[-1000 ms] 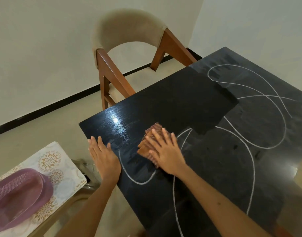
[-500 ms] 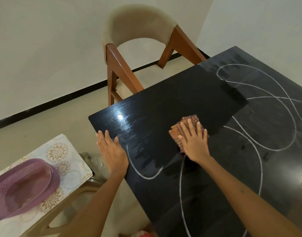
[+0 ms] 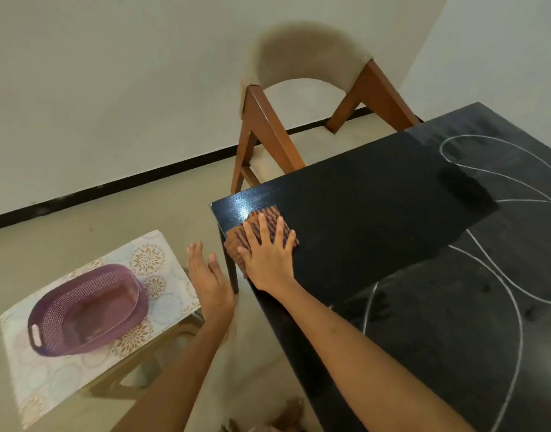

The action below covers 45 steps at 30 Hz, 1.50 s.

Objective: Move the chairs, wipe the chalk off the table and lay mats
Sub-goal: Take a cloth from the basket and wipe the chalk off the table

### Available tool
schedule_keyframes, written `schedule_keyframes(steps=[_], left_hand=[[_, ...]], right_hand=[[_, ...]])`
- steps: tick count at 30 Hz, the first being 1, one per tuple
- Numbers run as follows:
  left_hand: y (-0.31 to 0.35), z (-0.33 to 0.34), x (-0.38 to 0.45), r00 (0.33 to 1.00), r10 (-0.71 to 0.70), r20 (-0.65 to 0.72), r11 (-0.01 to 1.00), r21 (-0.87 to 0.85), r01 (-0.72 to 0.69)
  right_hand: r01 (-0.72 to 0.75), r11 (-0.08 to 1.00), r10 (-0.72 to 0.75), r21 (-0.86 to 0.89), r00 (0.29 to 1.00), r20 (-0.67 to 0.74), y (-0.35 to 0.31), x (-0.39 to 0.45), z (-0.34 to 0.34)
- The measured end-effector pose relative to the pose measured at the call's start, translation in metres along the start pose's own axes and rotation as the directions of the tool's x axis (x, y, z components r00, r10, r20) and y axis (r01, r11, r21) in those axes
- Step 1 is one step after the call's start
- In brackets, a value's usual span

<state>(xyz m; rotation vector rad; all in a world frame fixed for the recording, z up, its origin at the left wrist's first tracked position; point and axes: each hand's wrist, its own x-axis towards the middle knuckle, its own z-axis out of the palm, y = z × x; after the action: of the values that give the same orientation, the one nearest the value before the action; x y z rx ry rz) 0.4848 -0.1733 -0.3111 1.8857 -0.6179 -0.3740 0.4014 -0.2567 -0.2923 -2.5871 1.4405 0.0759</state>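
Right hand (image 3: 269,258) is pressed flat, fingers spread, on striped cloth (image 3: 261,236) at table (image 3: 377,194) corner; left hand (image 3: 210,280) is held open, empty, beside the edge. Near strip is wiped; chalk lines (image 3: 514,307) remain. Chair (image 3: 302,98) is pulled back. No mats are laid.

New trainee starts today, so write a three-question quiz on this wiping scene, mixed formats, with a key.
1. True or false: the right hand presses the striped brown cloth flat near the black wooden table's corner.
2. Which holds the purple woven basket? A) the beige-backed wooden chair B) the floral patterned side table
3. Fill in: white chalk lines remain on the table's ___ side.

Key: 1 true; 2 B; 3 right.
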Motion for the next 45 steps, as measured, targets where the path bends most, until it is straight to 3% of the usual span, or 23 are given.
schedule_keyframes(steps=[5, 9, 16, 22, 31, 35, 38, 45], left_hand=[[-0.011, -0.010, -0.012, 0.999, -0.003, 0.042, 1.000, 0.023, 0.002], [-0.014, -0.001, -0.022, 0.995, -0.015, 0.095, 1.000, 0.026, 0.012], [0.000, 0.027, -0.049, 0.988, 0.000, 0.152, 0.999, 0.048, -0.008], [0.000, 0.026, -0.071, 0.992, 0.006, 0.129, 1.000, 0.024, -0.009], [-0.004, 0.011, -0.115, 0.995, -0.065, 0.073, 0.997, 0.035, 0.062], [-0.001, 0.009, -0.131, 0.994, -0.068, 0.081, 0.997, 0.039, 0.065], [0.002, 0.008, -0.138, 0.992, -0.085, 0.094, 0.996, 0.038, 0.081], [0.014, 0.005, -0.145, 0.989, -0.074, 0.132, 0.997, 0.029, 0.071]], right_hand=[[0.056, 0.996, -0.055, -0.069, 0.998, 0.017, -0.011, 0.014, -0.005], [0.137, 0.989, -0.136, -0.048, 0.990, 0.026, 0.008, -0.032, -0.002], [0.071, 0.996, -0.072, -0.051, 0.997, -0.033, 0.030, -0.140, 0.020], [0.134, 0.990, -0.136, -0.044, 0.990, -0.032, 0.056, -0.153, 0.023], [-0.224, 0.968, 0.223, -0.114, 0.975, -0.018, 0.199, -0.146, -0.003], [-0.306, 0.951, 0.307, -0.056, 0.952, 0.013, 0.196, -0.145, -0.006], [-0.226, 0.973, 0.228, -0.047, 0.973, 0.028, 0.159, -0.152, -0.004], [0.160, 0.986, -0.160, -0.046, 0.987, 0.001, 0.059, -0.217, 0.025]])
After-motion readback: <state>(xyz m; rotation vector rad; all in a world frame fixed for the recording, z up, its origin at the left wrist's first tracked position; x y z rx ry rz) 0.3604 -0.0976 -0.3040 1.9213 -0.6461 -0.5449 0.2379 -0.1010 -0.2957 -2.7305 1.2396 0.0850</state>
